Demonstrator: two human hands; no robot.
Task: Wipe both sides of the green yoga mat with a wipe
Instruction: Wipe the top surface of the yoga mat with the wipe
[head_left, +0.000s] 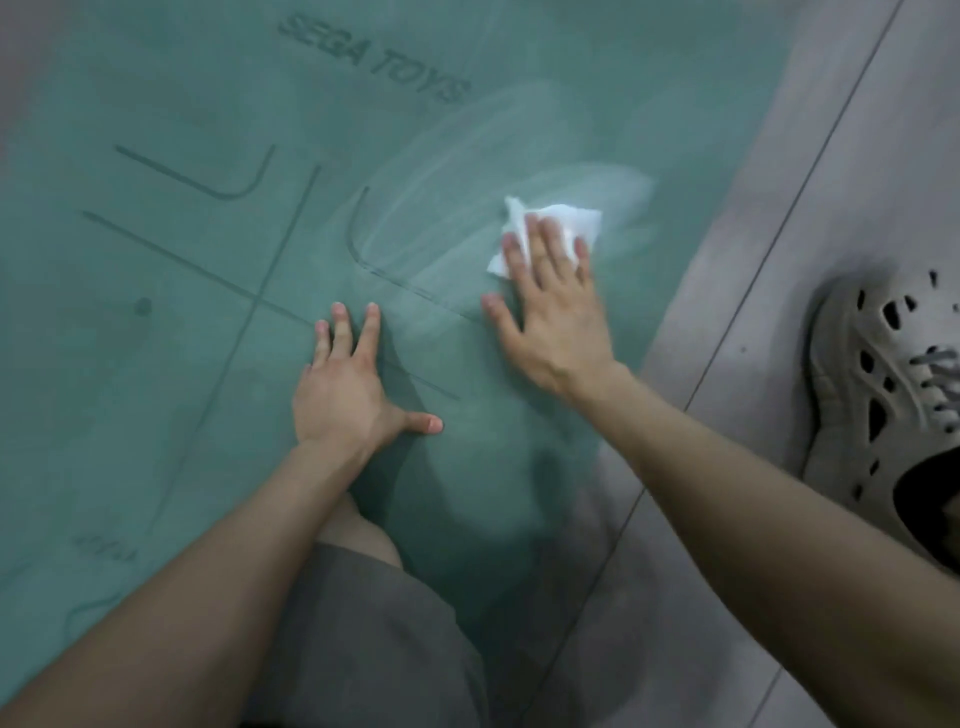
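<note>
Right hand flat, fingers straight, pressing a white wipe onto the green mat center-right; left hand splayed flat on the mat, holding nothing.

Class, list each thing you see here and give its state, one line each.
green yoga mat: unrolled flat, streaked where wiped.
left hand: open, resting flat on mat.
right hand: open, pressing wipe down.
wipe: crumpled, under right fingers.
shoe: on the floor, beside mat.

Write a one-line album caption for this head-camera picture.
Right hand presses a white wipe flat on the green yoga mat, left hand braced beside it, a shoe on the floor.
</note>
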